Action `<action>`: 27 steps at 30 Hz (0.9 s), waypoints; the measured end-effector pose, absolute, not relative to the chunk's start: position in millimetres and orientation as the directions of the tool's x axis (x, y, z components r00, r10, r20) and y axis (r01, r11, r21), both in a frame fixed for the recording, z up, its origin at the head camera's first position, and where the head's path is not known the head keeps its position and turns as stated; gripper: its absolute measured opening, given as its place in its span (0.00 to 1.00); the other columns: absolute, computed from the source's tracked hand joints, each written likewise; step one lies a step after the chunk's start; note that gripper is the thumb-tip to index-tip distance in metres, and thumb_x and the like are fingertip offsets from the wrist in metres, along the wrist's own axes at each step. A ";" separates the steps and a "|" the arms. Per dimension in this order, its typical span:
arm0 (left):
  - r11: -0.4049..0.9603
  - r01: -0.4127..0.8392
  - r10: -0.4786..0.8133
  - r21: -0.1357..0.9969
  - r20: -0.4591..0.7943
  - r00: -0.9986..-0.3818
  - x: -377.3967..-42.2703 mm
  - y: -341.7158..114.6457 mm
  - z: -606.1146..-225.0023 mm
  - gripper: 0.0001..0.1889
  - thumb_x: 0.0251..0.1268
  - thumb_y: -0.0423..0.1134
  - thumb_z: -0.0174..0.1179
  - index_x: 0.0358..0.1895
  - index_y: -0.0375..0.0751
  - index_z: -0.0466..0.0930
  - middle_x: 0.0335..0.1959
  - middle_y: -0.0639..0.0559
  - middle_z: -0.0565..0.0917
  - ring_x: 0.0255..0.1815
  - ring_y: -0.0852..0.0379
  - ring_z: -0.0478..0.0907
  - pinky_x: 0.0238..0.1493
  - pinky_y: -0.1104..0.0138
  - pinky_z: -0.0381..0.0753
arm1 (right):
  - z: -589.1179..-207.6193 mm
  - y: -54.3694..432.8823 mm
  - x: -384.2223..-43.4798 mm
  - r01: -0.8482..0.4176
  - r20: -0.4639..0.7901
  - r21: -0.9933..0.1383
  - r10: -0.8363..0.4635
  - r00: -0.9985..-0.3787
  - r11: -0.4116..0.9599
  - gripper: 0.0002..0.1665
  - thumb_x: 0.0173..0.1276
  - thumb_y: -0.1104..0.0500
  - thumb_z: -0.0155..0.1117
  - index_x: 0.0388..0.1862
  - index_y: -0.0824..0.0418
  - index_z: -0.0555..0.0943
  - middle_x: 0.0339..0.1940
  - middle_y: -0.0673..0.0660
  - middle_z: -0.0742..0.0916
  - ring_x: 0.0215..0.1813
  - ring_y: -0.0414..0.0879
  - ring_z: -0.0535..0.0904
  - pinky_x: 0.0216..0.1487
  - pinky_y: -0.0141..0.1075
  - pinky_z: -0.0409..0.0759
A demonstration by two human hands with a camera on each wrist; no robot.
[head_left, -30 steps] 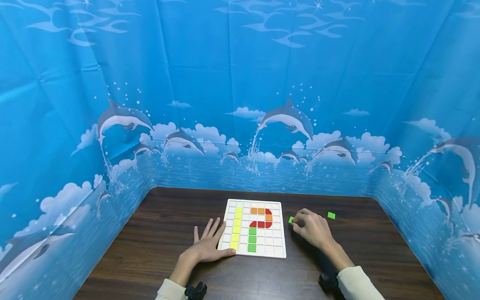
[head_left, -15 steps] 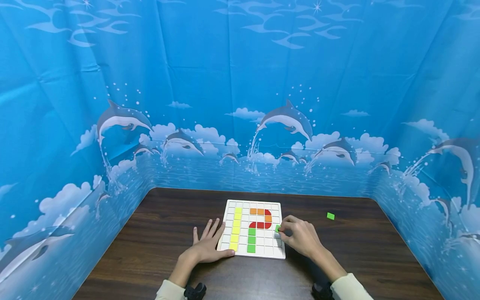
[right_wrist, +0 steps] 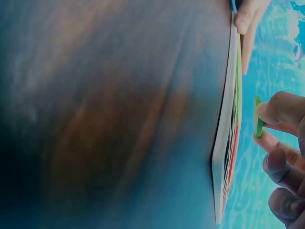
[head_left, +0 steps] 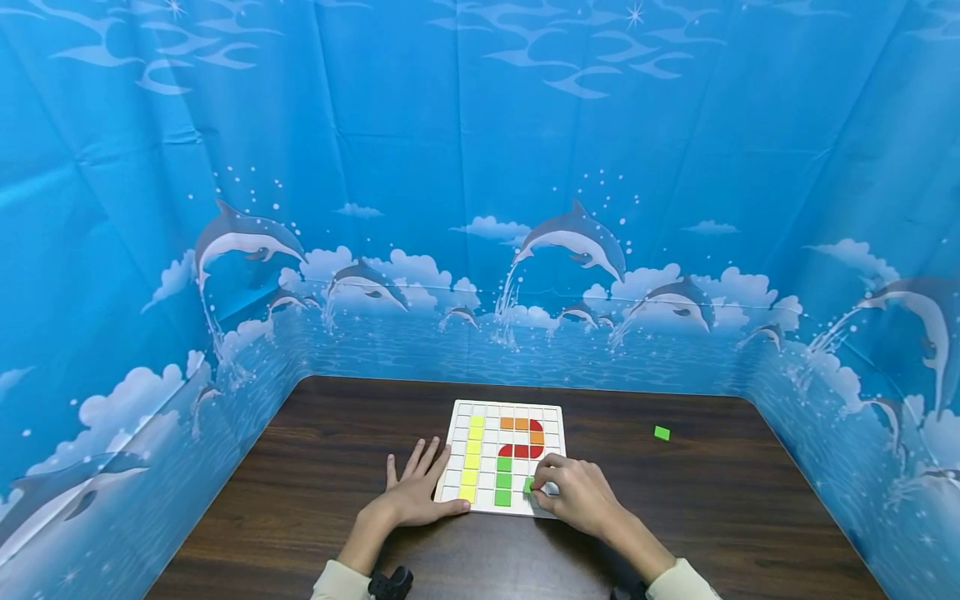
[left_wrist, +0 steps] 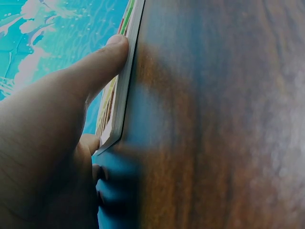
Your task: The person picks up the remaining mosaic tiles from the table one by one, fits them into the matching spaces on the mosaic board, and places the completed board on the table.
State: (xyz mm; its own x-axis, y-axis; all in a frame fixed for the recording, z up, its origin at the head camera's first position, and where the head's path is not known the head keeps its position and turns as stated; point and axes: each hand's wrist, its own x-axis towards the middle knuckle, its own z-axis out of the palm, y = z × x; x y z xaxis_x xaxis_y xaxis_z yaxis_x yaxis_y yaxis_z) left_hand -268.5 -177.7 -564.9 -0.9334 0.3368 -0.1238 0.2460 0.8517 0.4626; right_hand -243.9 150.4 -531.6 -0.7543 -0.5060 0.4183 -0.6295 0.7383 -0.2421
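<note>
A white grid board [head_left: 483, 493] lies on the dark table, holding a column of yellow square tiles [head_left: 472, 460], orange tiles [head_left: 514, 423], red rounded tiles [head_left: 528, 451] and a short column of green tiles [head_left: 503, 481]. My left hand [head_left: 411, 497] rests at the board's left side with fingers spread, its thumb on the near edge. Between thumb and fingertip my right hand [head_left: 579, 495] pinches a green square tile [right_wrist: 259, 117]. The right wrist view shows that tile held apart from the board, over its lower right part. The right hand hides the board's near right corner.
One loose green tile [head_left: 662, 433] lies on the table [head_left: 720, 483] to the right of the board. A blue curtain [head_left: 420, 208] printed with dolphins stands round the table's back and sides.
My right hand has picked up the green tile from beside the board and carried it left and nearer, over the board. The left hand stays in place.
</note>
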 end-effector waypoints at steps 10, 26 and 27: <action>0.867 0.224 0.312 0.444 -0.135 -0.940 -271.5 -177.8 -568.4 0.63 0.57 0.85 0.57 0.89 0.53 0.50 0.91 0.48 0.44 0.92 0.42 0.34 0.79 0.27 0.20 | -533.7 140.3 -239.5 -0.659 0.314 -0.273 -0.583 -0.749 0.701 0.06 0.66 0.55 0.79 0.32 0.43 0.92 0.40 0.41 0.88 0.27 0.28 0.72 0.23 0.25 0.65; 0.845 0.233 0.334 0.481 -0.136 -0.933 -260.3 -175.2 -550.7 0.62 0.59 0.83 0.58 0.89 0.50 0.49 0.91 0.44 0.43 0.91 0.37 0.34 0.77 0.24 0.18 | -526.5 141.3 -235.0 -0.644 0.183 -0.319 -0.622 -0.762 0.695 0.08 0.72 0.55 0.75 0.48 0.47 0.95 0.47 0.41 0.88 0.24 0.29 0.65 0.22 0.26 0.61; 0.842 0.234 0.336 0.486 -0.134 -0.932 -260.1 -175.0 -549.5 0.62 0.59 0.83 0.58 0.89 0.50 0.49 0.91 0.43 0.44 0.91 0.37 0.35 0.76 0.24 0.18 | -526.4 141.9 -234.9 -0.644 0.185 -0.321 -0.620 -0.762 0.695 0.08 0.72 0.55 0.75 0.48 0.48 0.95 0.47 0.41 0.88 0.24 0.29 0.66 0.22 0.26 0.62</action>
State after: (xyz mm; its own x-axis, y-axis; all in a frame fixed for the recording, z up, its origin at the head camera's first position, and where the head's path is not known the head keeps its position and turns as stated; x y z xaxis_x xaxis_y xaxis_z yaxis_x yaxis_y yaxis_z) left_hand -260.1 -175.0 -549.5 -0.9322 0.3363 -0.1338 0.2339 0.8419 0.4863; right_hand -234.9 141.9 -526.4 -0.7621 -0.6204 0.1852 -0.6436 0.6948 -0.3210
